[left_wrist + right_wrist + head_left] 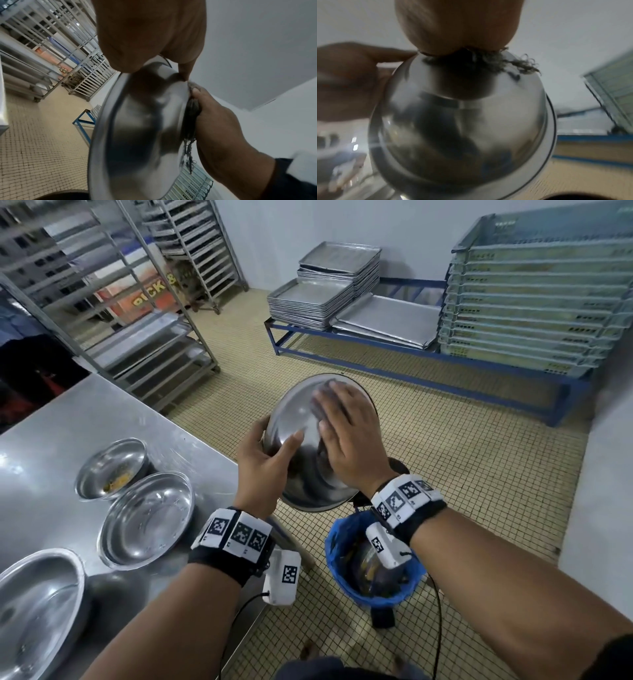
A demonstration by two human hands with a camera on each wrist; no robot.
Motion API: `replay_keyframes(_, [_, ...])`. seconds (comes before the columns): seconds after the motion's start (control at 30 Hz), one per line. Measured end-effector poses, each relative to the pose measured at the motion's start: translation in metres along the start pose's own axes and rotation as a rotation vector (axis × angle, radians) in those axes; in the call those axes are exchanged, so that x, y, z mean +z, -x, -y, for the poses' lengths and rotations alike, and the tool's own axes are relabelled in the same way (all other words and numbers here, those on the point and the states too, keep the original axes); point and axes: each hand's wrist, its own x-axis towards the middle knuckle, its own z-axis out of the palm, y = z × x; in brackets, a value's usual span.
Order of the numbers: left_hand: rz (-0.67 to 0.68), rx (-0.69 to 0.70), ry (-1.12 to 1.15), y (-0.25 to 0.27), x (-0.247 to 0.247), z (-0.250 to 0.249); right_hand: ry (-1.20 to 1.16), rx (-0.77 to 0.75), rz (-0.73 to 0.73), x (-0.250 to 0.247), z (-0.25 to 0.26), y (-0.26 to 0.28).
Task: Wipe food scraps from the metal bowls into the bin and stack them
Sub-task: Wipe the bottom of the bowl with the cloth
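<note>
I hold a metal bowl (291, 419) (137, 128) (462, 128) tilted, its underside towards me, above the blue-lined bin (337, 546). My left hand (260, 460) (145, 33) (347, 81) grips its left rim, thumb on the outside. My right hand (346, 433) (219, 128) (458, 24) lies flat on the bowl's base and presses a dark frayed cloth (320, 414) (191, 112) (488, 63) against it. The bowl's inside is hidden. On the steel table (68, 419) stand a bowl with yellow scraps (111, 469), a shiny bowl (147, 518) and a third bowl (37, 604).
Tall tray racks (144, 313) stand behind the table. A low blue frame (411, 354) along the far wall carries stacked metal trays (325, 292) and pale crates (534, 302). Tiled floor (479, 474) lies open around the bin. Cables hang from both wrist cameras.
</note>
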Motion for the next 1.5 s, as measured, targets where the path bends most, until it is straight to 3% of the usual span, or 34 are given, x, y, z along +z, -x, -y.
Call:
replay_keyframes(0.03, [0.005,0.007,-0.015,0.001,0.0,0.001,0.021,-0.044,0.019,0.001,0.0,0.001])
replay_keyframes(0.13, [0.016,0.01,-0.055,0.004,-0.001,0.004,-0.022,0.153,0.001,-0.001,-0.001,-0.006])
replay_keyframes(0.17, [0.014,0.01,-0.06,0.004,-0.002,0.004,-0.019,0.148,0.006,-0.001,0.0,-0.006])
replay_keyframes(0.27, [0.002,0.009,-0.03,0.005,-0.007,0.006,0.032,-0.106,0.076,-0.004,0.0,0.003])
replay_keyframes(0.3, [-0.001,0.001,-0.013,0.006,-0.009,0.007,0.016,-0.101,0.083,-0.007,-0.004,0.003])
replay_keyframes(0.43, [-0.043,-0.047,0.079,0.006,-0.017,0.006,-0.148,0.282,0.004,-0.012,-0.024,-0.009])
replay_keyframes(0.57, [-0.066,-0.061,0.172,0.004,-0.027,0.005,-0.326,0.415,0.003,-0.025,-0.023,-0.029])
replay_keyframes(0.67, [-0.016,-0.053,0.113,0.005,-0.033,0.004,-0.353,0.396,0.001,-0.029,-0.021,-0.041])
replay_keyframes(0.73, [0.062,0.014,-0.08,0.001,-0.039,-0.003,-0.326,0.362,0.037,-0.032,-0.018,-0.046])
replay_keyframes(0.9, [0.307,0.085,-0.488,-0.025,-0.041,-0.034,-0.039,-0.038,0.135,-0.025,0.004,-0.051])
replay_keyframes(1.0, [0.363,0.16,-0.608,-0.037,-0.03,-0.049,-0.048,-0.064,0.137,-0.02,0.013,-0.05])
replay_keyframes(1.1, [0.299,0.158,-0.573,-0.04,-0.029,-0.051,-0.099,0.024,0.029,-0.024,0.012,-0.046])
replay_keyframes(1.2, [0.182,0.041,-0.336,-0.04,-0.034,-0.043,-0.122,0.119,-0.131,-0.019,0.008,-0.027])
replay_keyframes(1.37, [0.038,-0.013,-0.112,-0.033,-0.033,-0.033,0.013,-0.011,0.03,-0.003,0.027,0.02])
replay_keyframes(1.5, [0.032,-0.017,-0.085,-0.025,-0.025,-0.028,0.008,0.265,-0.11,-0.013,0.016,-0.029])
